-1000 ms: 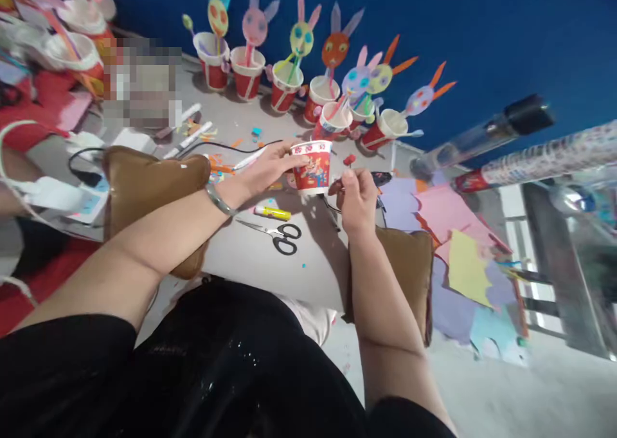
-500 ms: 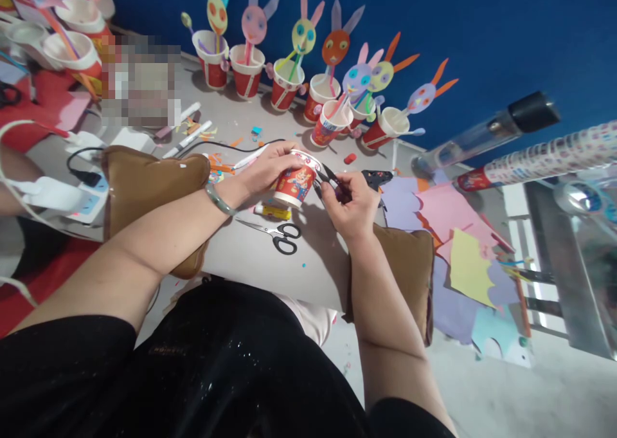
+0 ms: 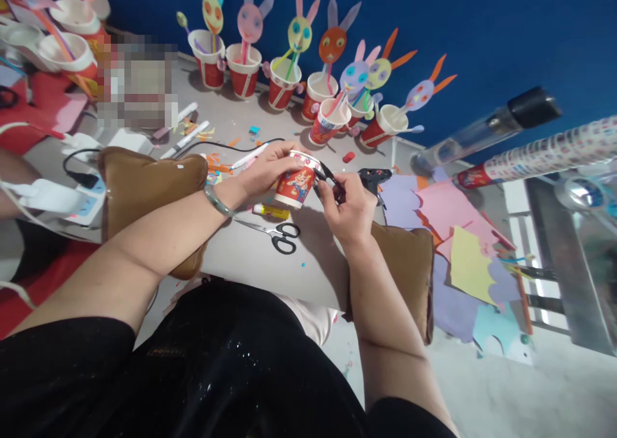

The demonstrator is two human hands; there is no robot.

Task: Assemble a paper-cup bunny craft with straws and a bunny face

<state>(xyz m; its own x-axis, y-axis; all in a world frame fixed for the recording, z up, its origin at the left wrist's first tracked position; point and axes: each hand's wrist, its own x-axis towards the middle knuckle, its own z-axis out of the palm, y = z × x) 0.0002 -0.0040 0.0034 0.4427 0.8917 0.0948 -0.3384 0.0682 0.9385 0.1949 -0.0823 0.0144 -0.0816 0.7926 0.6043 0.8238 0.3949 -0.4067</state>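
Note:
My left hand [image 3: 267, 169] is closed on the rim of a red paper cup [image 3: 295, 186] with a white lip and a cartoon print. The cup is held upright, slightly tilted, above the table. Closed around the handles of dark scissors [image 3: 326, 173] is my right hand [image 3: 351, 206]; the blades meet the cup's right side near the rim, and my fingers hide part of the handles. Below the cup lie a yellow tube [image 3: 272, 211] and a second pair of scissors [image 3: 283, 237] with black handles.
Several red cups with rabbit-faced spoons [image 3: 243, 71] line the blue wall. A black glue gun [image 3: 373, 179] and coloured paper [image 3: 470, 264] lie to the right. Brown cushions [image 3: 149, 197] sit under both forearms. A power strip [image 3: 89, 203] and cables are on the left.
The blades have closed up somewhat at the cup's side, and my right hand has shifted slightly left. My left hand keeps its hold; the whole view has moved a little.

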